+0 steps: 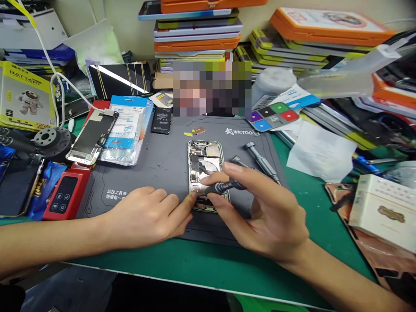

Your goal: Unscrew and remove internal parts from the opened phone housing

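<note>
An opened phone (205, 151) with its inner parts exposed lies on the grey mat (136, 173). My left hand (152, 212) rests beside its lower left side, index fingertip pressed on the edge, the other fingers curled. Over the lower half of the phone, my right hand (269, 212) pinches a dark grey screwdriver (224, 186) between thumb and fingers. Its tip is hard to make out. Just past that hand lie another screwdriver (260, 160) and a similar dark tool (238, 161), partly hidden by my fingers.
A phone battery (161, 120) and small metal pieces (199, 131) lie on the mat. Leftward are a detached screen (92, 136), a plastic packet (125, 130) and a red device (66, 190). A white box (383, 212) stands right. Stacked cases (198, 32) line the back.
</note>
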Demonstrator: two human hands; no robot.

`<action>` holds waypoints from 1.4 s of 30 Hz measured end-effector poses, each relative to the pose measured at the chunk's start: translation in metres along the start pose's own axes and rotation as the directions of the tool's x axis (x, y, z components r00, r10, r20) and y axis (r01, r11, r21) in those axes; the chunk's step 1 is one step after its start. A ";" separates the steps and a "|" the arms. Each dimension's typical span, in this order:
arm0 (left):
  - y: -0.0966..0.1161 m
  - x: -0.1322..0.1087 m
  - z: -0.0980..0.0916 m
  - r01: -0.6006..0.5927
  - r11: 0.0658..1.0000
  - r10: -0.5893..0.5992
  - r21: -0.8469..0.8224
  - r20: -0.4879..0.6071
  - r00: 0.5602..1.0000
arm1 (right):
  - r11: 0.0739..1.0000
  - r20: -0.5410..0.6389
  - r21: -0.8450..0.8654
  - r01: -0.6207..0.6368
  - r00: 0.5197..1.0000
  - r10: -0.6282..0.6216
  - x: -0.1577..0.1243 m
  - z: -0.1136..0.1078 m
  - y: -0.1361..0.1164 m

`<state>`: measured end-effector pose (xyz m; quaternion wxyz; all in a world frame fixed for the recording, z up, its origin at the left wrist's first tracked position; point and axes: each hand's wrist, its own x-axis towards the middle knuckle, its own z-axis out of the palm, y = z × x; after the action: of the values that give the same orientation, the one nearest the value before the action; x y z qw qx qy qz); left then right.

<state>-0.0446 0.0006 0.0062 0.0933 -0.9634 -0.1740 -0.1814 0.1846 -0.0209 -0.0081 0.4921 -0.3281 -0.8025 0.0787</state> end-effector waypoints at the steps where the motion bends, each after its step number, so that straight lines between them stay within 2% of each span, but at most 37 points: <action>1: 0.000 0.000 0.000 -0.002 1.000 0.002 0.000 -0.004 1.000 | 1.000 -0.008 -0.028 0.011 1.000 -0.011 0.001 0.000 0.000; 8: 0.000 -0.002 0.002 -0.001 1.000 0.001 -0.007 0.001 1.000 | 0.993 -0.077 -0.116 0.026 0.996 -0.035 0.001 -0.008 -0.002; 12: 0.000 -0.003 0.002 -0.013 1.000 0.013 0.000 0.001 1.000 | 0.977 -0.060 -0.215 -0.003 0.998 -0.010 0.003 -0.013 -0.005; 18: 0.000 -0.002 0.000 -0.003 1.000 0.003 -0.004 0.021 1.000 | 0.983 -0.020 -0.176 0.048 0.998 -0.052 0.008 -0.015 -0.007; 21: -0.001 -0.001 -0.001 -0.007 1.000 0.007 0.001 0.028 1.000 | 0.988 0.013 -0.152 0.032 0.999 -0.030 0.009 -0.017 -0.009; 25: -0.002 -0.001 -0.003 -0.007 1.000 0.007 -0.010 0.017 1.000 | 0.985 0.016 -0.170 0.039 0.999 -0.036 0.010 -0.019 -0.010; 33: -0.002 -0.002 -0.004 0.001 0.998 0.003 -0.057 0.064 0.998 | 0.995 0.040 -0.078 0.069 0.997 -0.066 0.011 -0.014 -0.007; 42: -0.002 -0.002 -0.005 0.007 0.999 -0.004 -0.053 0.064 0.998 | 0.982 0.045 -0.170 0.082 0.996 -0.076 0.012 -0.006 -0.006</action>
<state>-0.0485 0.0011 0.0102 0.0616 -0.9703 -0.1747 -0.1556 0.1834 -0.0195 0.0059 0.4492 -0.3357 -0.8280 -0.0040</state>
